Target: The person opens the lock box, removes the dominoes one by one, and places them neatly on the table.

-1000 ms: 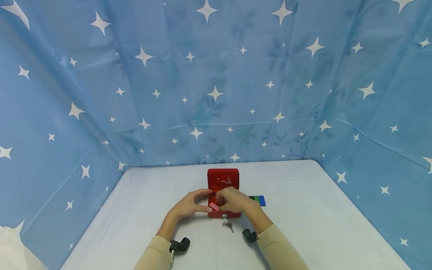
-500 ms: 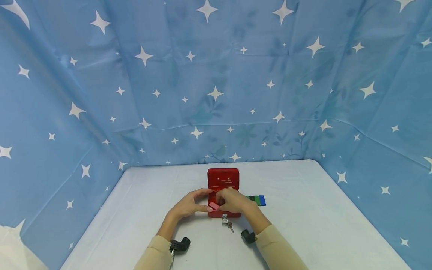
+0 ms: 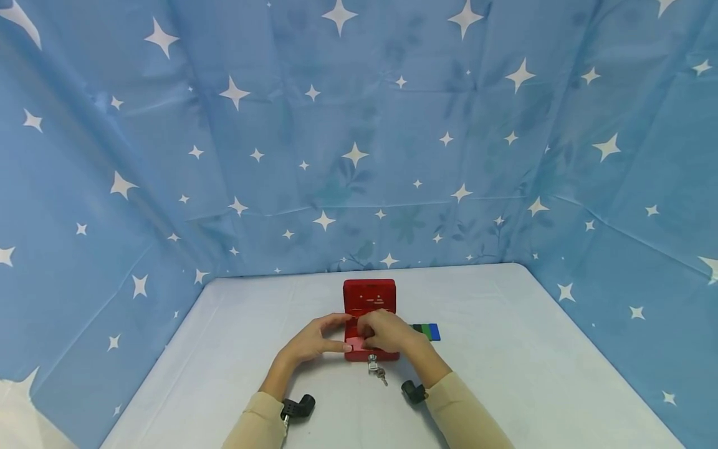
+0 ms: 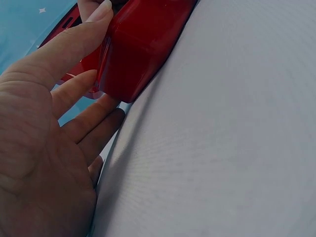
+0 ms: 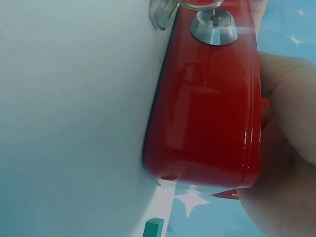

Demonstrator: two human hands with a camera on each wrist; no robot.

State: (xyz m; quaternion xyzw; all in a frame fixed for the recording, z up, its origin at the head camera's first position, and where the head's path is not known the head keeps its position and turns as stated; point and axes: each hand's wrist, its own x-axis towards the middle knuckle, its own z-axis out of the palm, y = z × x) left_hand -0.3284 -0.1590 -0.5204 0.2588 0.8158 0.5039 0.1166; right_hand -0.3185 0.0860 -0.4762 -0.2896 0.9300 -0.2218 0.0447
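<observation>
A small red cash box [image 3: 370, 357] stands with its lid [image 3: 369, 292] raised. My left hand [image 3: 311, 338] holds its left side, the thumb at the front corner and the index finger near the back corner. In the left wrist view, the other fingers lie along the box's outer wall [image 4: 140, 54]. My right hand [image 3: 386, 332] reaches into the box with bent fingers. Its thumb and finger grip the right end of a flat pink block [image 3: 354, 343] at the front inside; those fingertips are partly hidden. The right wrist view shows the box's lock [image 5: 214, 28] with a key in it.
Keys [image 3: 382, 375] hang from the lock in front of the box. Right of the box lies a row of coloured blocks, including a green one [image 3: 426, 332] and a blue one [image 3: 434, 332], partly behind my right hand. A starry blue curtain surrounds the white table [image 3: 533, 374].
The pink block has turned from slanted to nearly level along the box's front. My right fingers have shifted slightly with it. My left hand stays at the box's side.
</observation>
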